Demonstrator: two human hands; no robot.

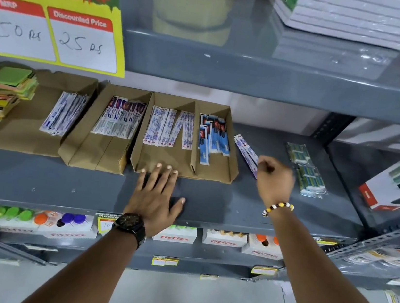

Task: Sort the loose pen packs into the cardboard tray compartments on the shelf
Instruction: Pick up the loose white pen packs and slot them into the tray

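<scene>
The left hand (156, 196), fingers spread flat, presses the grey metal shelf (212, 201) with fingertips against the brown cardboard tray (234, 173), steadying it. At two o'clock, the right hand (273, 177) pinches the loose white-and-purple pen packs (245, 149) lying just beside the tray's right wall. Best lift them clear over that wall. Green packs (305, 170) lie beyond at three o'clock, out of the way.

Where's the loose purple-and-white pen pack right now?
In the head view, the loose pen pack lies on the grey shelf just right of the cardboard tray, with the right hand closing on its near end.
</scene>
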